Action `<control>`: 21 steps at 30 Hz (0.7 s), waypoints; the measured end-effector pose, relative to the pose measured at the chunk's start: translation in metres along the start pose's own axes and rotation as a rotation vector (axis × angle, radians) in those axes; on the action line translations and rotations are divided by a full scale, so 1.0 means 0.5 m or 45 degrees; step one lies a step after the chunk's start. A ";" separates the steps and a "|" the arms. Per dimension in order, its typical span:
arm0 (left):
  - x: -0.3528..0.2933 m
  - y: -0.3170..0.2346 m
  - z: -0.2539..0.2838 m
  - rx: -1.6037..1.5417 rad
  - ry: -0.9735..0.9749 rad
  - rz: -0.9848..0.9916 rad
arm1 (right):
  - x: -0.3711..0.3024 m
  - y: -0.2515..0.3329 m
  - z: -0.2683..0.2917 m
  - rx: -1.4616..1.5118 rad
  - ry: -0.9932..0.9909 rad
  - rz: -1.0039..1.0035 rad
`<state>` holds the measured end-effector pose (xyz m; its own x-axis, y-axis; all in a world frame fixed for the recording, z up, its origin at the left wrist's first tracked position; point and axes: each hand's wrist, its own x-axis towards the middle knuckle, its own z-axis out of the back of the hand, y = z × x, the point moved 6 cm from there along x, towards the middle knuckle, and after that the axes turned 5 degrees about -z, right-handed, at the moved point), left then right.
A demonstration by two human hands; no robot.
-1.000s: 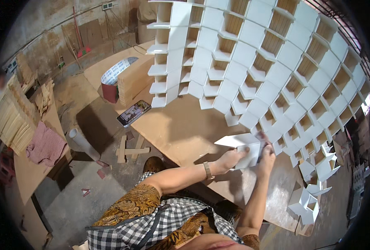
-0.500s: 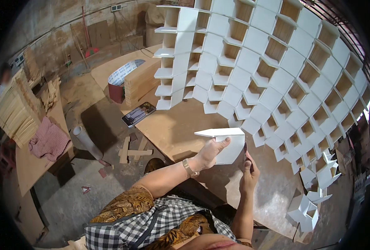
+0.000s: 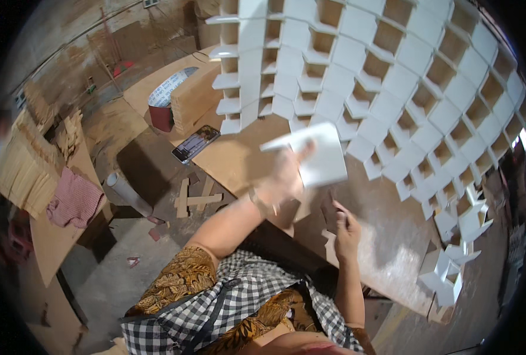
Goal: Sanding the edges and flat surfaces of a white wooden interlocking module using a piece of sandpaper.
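A: Start at the far left. What lies there?
B: A stack of pale wood [image 3: 23,163], then a pink cloth [image 3: 75,198] draped on a wooden board. Right of them, a white tube [image 3: 126,192] leans at a slant.
A: And after the tube?
B: A curled reddish-brown band [image 3: 160,118], wooden strips [image 3: 183,198] crossed on the floor, and a phone [image 3: 196,144] lying at the tabletop's [image 3: 218,163] edge.
A: Now the left hand [image 3: 288,171]?
B: It's closed on a white piece [image 3: 327,158], the thumb over its face. The hand is blurred, and a watch [image 3: 264,204] sits on its wrist.
A: So where is that white piece?
B: Above the tabletop, in front of the white lattice [image 3: 354,65] of open cells.
A: And the right hand [image 3: 347,229]?
B: Apart from the white piece, below it in view, pinching a thin dark-brown piece [image 3: 328,207] between thumb and fingers. I can't tell what that is made of.
A: Anything at far right?
B: An angular white unit [image 3: 434,271], near the tabletop's right end.
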<state>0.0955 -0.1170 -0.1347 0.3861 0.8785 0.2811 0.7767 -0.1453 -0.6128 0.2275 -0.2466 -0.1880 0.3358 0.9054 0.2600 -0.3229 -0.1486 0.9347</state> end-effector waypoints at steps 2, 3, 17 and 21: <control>0.030 -0.050 0.009 -0.166 0.014 0.028 | -0.013 -0.026 -0.016 -0.189 -0.078 0.056; 0.035 -0.077 0.002 -0.182 0.036 0.004 | -0.009 -0.034 -0.005 -0.192 -0.087 0.015; -0.011 -0.177 0.022 -0.064 0.233 -0.237 | -0.064 -0.025 0.099 -0.346 -0.443 0.226; 0.000 -0.311 -0.010 0.770 0.139 -0.495 | -0.107 -0.056 0.081 -0.995 -0.215 0.304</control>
<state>-0.0227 -0.0969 -0.0358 0.2101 0.7604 0.6145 0.4692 0.4730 -0.7457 0.2544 -0.3071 -0.2180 0.2884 0.8035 0.5208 -0.9023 0.0461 0.4286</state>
